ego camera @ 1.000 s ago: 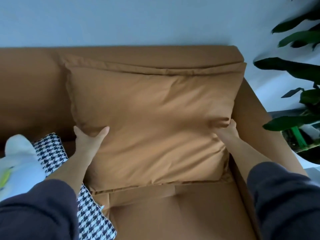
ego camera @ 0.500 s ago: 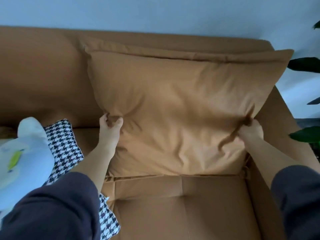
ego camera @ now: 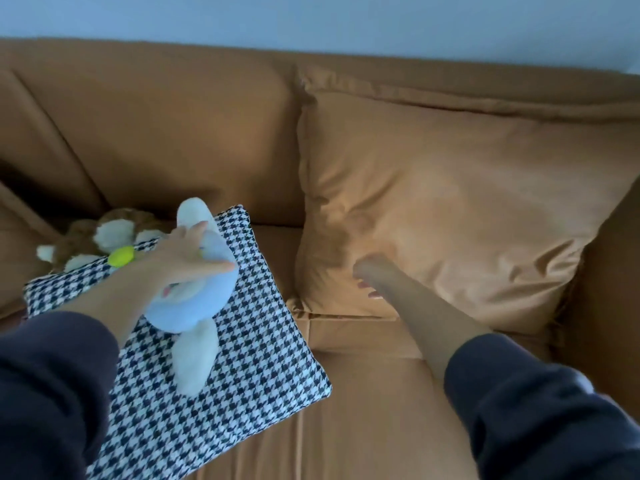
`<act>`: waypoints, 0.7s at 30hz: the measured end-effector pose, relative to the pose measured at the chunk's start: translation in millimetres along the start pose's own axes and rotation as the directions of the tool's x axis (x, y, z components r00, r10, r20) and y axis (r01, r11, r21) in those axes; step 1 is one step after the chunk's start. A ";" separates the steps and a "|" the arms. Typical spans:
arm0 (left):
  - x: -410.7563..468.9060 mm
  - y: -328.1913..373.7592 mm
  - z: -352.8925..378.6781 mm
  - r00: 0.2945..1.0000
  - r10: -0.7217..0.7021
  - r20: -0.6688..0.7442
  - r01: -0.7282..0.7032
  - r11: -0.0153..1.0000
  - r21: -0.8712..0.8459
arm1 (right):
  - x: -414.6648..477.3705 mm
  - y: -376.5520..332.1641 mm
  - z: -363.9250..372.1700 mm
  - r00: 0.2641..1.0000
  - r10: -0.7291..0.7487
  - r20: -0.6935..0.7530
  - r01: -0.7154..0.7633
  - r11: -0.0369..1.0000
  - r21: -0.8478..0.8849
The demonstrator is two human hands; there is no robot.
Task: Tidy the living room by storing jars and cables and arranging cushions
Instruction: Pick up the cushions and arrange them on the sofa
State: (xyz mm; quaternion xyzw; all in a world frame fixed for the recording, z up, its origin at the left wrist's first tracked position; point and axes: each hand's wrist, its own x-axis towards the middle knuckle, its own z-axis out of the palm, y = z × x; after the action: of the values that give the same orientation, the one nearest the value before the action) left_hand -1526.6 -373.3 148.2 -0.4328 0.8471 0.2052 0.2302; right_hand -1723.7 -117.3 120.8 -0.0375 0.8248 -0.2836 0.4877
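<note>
Honestly, my left hand [ego camera: 187,259] lies spread-fingered on the blue plush toy [ego camera: 194,306], while my right hand [ego camera: 370,271], at the tan cushion [ego camera: 467,202], is too blurred to read its fingers.

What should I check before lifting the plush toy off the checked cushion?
1. Grip on the blue-and-white plush toy: the left hand lies on it, fingers spread and not closed round it. Not ok.
2. Right hand free: blurred against the brown cushion. Cannot tell.
3. Brown cushion placed: leans upright against the sofa back. Ok.
4. Houndstooth cushion steady under the toy: lies flat on the seat. Ok.
5. Brown plush toy clear of the lift: it lies at the cushion's far edge, beside the blue toy; whether they touch, cannot tell.
</note>
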 end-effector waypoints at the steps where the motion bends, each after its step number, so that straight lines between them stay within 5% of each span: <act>1: -0.2 -11.5 -1.8 0.999 0.018 0.040 -0.016 0.999 -0.042 | -6.3 -10.8 17.6 0.999 -0.034 0.025 0.034 0.999 -0.014; 5: -9.6 -34.2 -8.0 0.994 0.018 0.105 -0.013 0.999 -0.050 | -27.1 -33.1 88.2 0.984 -0.066 0.166 0.072 0.997 -0.031; 10: -24.0 -0.2 1.4 0.966 -0.162 -0.202 0.059 0.897 -0.437 | -47.5 -16.5 134.3 0.884 -0.160 0.438 0.042 0.963 0.267; 12: -33.7 21.7 9.6 0.961 -0.205 -0.187 0.053 0.797 -0.602 | -48.6 -4.6 134.5 0.895 -0.225 0.384 0.036 0.897 0.441; 15: -51.6 56.1 28.8 0.988 -0.090 -0.125 -0.032 0.675 -0.737 | -52.2 13.7 99.2 0.945 -0.255 0.206 0.067 0.766 0.639; 18: -63.4 89.0 59.5 0.995 0.101 -0.011 -0.068 0.583 -0.809 | -55.4 49.8 43.9 0.982 -0.183 0.045 0.116 0.774 0.623; 21: -77.5 131.0 100.1 0.946 0.208 0.246 0.099 0.538 -0.837 | -62.8 103.7 -13.4 0.987 -0.150 -0.064 0.161 0.819 0.551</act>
State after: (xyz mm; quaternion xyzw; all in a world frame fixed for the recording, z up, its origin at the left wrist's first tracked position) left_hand -1573.5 -198.2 130.5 -0.4238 0.6088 0.6598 0.1204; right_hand -1679.7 -3.6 122.5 0.0407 0.7058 -0.5494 0.4453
